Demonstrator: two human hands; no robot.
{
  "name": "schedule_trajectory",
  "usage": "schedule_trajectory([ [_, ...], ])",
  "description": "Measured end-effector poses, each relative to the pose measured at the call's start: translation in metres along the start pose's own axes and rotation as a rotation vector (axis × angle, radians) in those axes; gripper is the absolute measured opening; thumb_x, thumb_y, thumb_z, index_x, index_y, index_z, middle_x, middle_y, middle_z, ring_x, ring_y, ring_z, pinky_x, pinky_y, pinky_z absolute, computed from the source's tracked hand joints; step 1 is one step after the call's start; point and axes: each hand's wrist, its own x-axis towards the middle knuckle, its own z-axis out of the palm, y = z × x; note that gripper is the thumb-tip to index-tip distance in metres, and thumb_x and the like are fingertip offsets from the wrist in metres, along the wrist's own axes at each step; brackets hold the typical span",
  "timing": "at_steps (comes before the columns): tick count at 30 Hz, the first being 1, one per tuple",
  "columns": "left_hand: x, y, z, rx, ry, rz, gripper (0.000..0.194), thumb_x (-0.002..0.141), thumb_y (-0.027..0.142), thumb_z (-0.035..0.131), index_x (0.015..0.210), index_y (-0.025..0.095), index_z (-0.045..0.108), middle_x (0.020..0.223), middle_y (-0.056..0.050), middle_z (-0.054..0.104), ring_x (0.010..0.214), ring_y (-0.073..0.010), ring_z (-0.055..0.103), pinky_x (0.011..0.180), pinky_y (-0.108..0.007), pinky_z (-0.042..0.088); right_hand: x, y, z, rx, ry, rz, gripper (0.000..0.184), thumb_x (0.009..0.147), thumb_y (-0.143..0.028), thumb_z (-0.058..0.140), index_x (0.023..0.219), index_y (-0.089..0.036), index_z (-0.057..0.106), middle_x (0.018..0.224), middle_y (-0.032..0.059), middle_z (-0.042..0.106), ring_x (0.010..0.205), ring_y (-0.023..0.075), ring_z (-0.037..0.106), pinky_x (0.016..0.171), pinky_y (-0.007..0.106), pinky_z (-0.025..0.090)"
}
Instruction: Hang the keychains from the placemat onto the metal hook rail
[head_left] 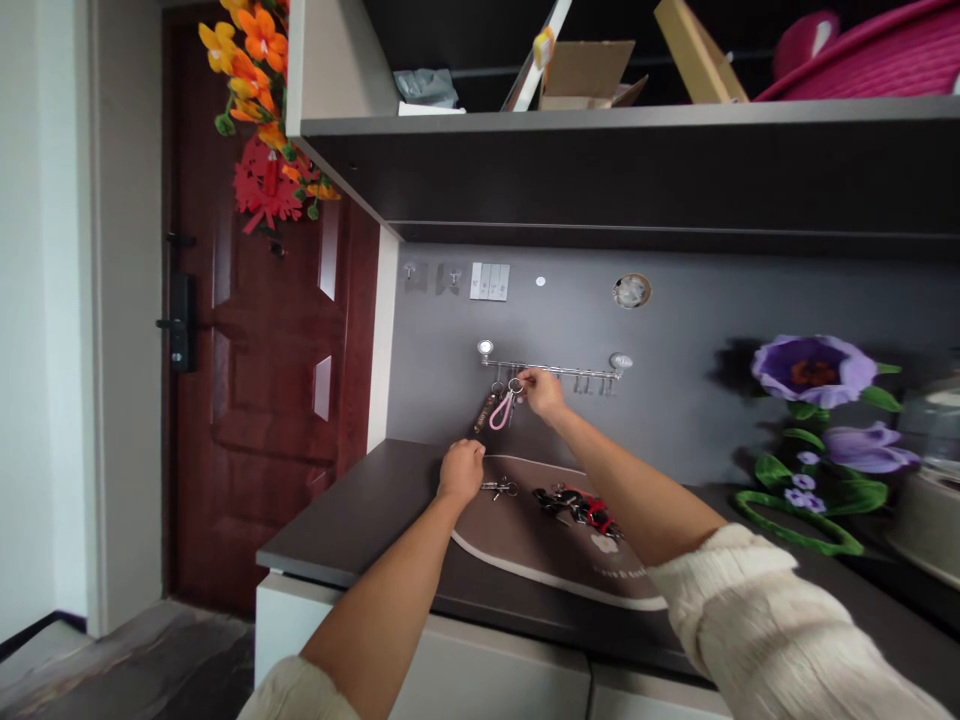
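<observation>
My right hand [541, 392] is raised to a metal hook rail [555, 370] on the grey wall. Its fingers pinch a key ring with a pink loop strap [501, 412] at the hooks. Just left of it hangs a dark keychain with gold lettering [484, 412]. Below, my left hand [460, 470] is closed over the counter, near the keychain's lower end; what it holds, if anything, is hidden. Close beside that hand, small silver keys [501, 487] lie on a brown mat [517, 555]. Farther right on the mat is a pile of black and red keys [577, 506].
A shelf [600, 125] with boxes overhangs the counter [337, 520]. Purple artificial flowers [814, 370] and a beige appliance [930, 520] stand at the right. At left are a dark red door [277, 400] and hanging orange flowers [259, 60].
</observation>
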Motion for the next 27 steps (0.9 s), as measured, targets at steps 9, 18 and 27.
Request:
schedule_trajectory([
  [9,0.000,0.001,0.000,0.018,0.026,0.002,0.030,0.084,0.023,0.033,0.085,0.017,0.062,0.086,-0.009,0.061,0.084,-0.0175,0.053,0.074,-0.027,0.035,0.017,0.012,0.024,0.167,0.157,0.165,0.009,0.063,-0.009,0.048,0.065,-0.013,0.056,0.055,-0.0003,0.056,0.041,0.0073,0.049,0.045,0.020,0.042],
  [18,0.002,0.001,0.002,0.053,0.044,-0.003,0.028,0.085,0.023,0.033,0.084,0.017,0.061,0.087,-0.006,0.061,0.083,-0.0152,0.053,0.075,-0.025,0.035,0.017,0.017,0.041,0.281,0.313,0.328,0.008,0.063,-0.008,0.049,0.062,-0.016,0.050,0.051,-0.0045,0.051,0.041,0.0066,0.050,0.043,0.017,0.044],
  [27,0.003,0.001,0.001,0.041,0.055,-0.007,0.029,0.085,0.023,0.033,0.085,0.016,0.061,0.086,-0.007,0.061,0.083,-0.0164,0.053,0.075,-0.026,0.036,0.020,0.024,0.047,0.288,0.303,0.315,0.011,0.061,-0.010,0.053,0.056,-0.018,0.047,0.044,-0.0037,0.050,0.041,0.0099,0.053,0.042,0.020,0.044],
])
